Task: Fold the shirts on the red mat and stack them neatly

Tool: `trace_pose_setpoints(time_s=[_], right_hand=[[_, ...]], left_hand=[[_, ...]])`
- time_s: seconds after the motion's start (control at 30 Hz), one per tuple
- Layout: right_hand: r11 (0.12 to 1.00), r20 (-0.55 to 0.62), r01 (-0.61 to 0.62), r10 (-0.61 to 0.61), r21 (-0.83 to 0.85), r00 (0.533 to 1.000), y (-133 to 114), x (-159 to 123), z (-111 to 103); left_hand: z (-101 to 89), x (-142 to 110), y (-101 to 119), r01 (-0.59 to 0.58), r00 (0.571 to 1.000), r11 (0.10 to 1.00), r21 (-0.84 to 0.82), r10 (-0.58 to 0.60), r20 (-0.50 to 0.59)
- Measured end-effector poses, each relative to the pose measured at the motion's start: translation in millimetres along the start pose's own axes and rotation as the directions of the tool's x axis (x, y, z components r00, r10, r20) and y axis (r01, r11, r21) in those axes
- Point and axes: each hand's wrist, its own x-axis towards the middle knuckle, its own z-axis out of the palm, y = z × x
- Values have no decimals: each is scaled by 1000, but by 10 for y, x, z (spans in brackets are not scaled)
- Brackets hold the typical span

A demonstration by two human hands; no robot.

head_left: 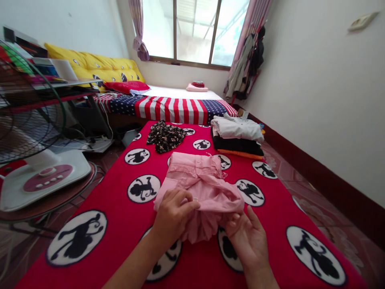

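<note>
A pink button-front garment [198, 172], partly folded, lies on the red cloth with monkey prints [120, 228]. My left hand [174, 212] pinches its near left edge between thumb and fingers, by a small white tag. At the near right corner, my right hand [248, 237] has its palm turned up, its curled fingers gripping the pink fabric from beneath and the thumb raised. Gathered pink cloth hangs between the two hands. Beyond the garment, a crumpled black floral cloth [165, 136] lies to the left.
At the right edge stands a stack of folded clothes [237, 134], grey on top, black and orange below. To the left, an electric fan [45, 176] rests on a round stool. A bed with a flag-print cover [171, 109] is at the back under the window.
</note>
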Motion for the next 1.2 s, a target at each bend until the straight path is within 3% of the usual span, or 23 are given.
trace_pose_setpoints(time_s=[0.13, 0.23, 0.3, 0.4, 0.47, 0.53, 0.6, 0.67, 0.77, 0.83, 0.9, 0.97, 1.03, 1.13, 1.2], right_hand=[[994, -52, 28, -33, -109, 998, -57, 36, -77], [917, -134, 65, -127, -393, 983, -72, 72, -193], [727, -150, 51, -209, -685, 966, -83, 96, -295], [290, -55, 56, -360, -955, 931, -97, 143, -417], [81, 38, 90, -499, -993, 866, -91, 186, -443], [3, 100, 125, -581, -992, 807, -66, 239, -427], [16, 114, 151, -574, -988, 811, -27, 296, -390], [40, 103, 146, -529, -988, 842, 24, 350, -349], [26, 71, 97, -506, -995, 859, 128, 409, -293], [18, 57, 77, -517, -997, 854, 214, 429, -256], [41, 50, 82, -508, -996, 860, 299, 436, -222], [94, 35, 89, -468, -992, 883, 368, 432, -191], [147, 25, 95, -420, -985, 907, 412, 417, -160], [265, 70, 131, -228, -955, 971, 449, 353, -100], [334, 126, 145, -78, -931, 989, 470, 279, -48]], left_hand=[[-20, -59, -42, -5, 998, 1000, -13, 6, 66], [-38, -127, -49, -20, 978, 1000, -17, 23, 207], [-50, -180, -34, 4, 940, 999, -32, 7, 341], [-68, -229, -6, 109, 904, 991, -82, -64, 422], [-73, -218, -26, 190, 943, 975, -113, -149, 297], [-58, -189, -109, 284, 958, 955, -89, -280, 59], [-15, -177, -259, 424, 895, 905, -38, -425, -137], [46, -210, -443, 579, 797, 815, -33, -574, -186], [115, -318, -660, 755, 643, 644, -125, -764, -58], [114, -372, -715, 813, 568, 552, -186, -822, 44], [75, -380, -703, 831, 537, 509, -224, -839, 90], [26, -347, -646, 827, 534, 488, -279, -837, 120], [-3, -304, -559, 811, 543, 425, -402, -802, 249], [31, -291, -383, 799, 531, 177, -575, -655, 537], [83, -321, -253, 790, 511, 35, -612, -590, 625]])
